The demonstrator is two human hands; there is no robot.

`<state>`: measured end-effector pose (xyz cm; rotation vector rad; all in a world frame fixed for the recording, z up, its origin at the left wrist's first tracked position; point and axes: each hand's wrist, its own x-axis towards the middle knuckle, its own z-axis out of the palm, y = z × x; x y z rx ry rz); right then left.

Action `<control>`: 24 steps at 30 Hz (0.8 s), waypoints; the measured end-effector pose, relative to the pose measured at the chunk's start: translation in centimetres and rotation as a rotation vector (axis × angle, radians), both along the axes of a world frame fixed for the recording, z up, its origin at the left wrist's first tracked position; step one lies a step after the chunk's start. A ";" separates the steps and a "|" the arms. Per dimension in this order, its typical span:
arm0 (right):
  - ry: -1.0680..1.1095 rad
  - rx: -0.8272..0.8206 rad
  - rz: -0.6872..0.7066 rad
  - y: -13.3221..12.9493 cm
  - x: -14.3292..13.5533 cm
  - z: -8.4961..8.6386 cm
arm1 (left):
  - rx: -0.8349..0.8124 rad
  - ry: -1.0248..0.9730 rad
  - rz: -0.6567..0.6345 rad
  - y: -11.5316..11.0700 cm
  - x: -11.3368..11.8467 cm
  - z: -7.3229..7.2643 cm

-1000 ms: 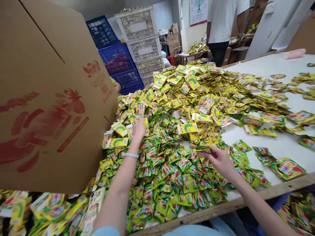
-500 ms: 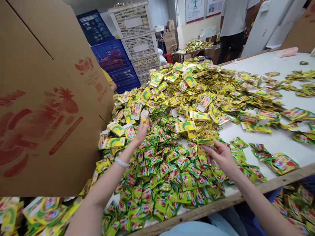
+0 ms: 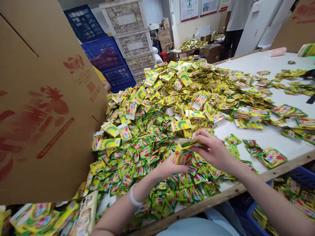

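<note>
Your left hand [image 3: 169, 167] clasps the small box [image 3: 177, 154], probably steadying it beside the packet [image 3: 191, 143] pinched by your right hand [image 3: 216, 151].

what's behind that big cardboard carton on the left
Past the right edge of the carton, stacked blue plastic crates, white crates beside them and a person's yellow sleeve show. Most of that person and anything else directly behind is covered.

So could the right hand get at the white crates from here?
Probably not: the crates stand beyond the heap, and the right hand holds packets at the box in the left hand.
</note>
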<state>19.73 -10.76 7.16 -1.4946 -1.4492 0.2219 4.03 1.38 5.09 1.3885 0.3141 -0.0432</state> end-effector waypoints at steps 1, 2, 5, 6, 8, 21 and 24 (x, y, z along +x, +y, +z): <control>-0.031 -0.077 0.014 -0.3 0.1 0.2 | 0.022 0.005 -0.014 0.0 0.1 -0.2; -0.062 -0.145 0.022 -0.5 0.2 0.5 | 0.043 0.003 -0.020 -0.1 0.2 -0.5; -0.155 -0.263 0.059 -1.0 0.4 1.3 | 0.079 -0.013 -0.034 -0.3 0.4 -1.2; -0.165 -0.268 0.086 -1.1 0.4 1.5 | 0.078 -0.012 -0.040 -0.3 0.5 -1.3; -0.107 -0.252 0.137 -1.4 0.7 1.5 | 0.056 0.004 -0.086 -0.2 0.4 -1.1; 0.172 -0.311 0.384 -3.8 0.6 -1.4 | -0.121 0.091 -0.310 -1.3 0.1 -2.4; 0.218 -0.319 0.295 -4.7 -0.3 -2.7 | -0.098 0.065 -0.315 -1.8 0.4 -3.0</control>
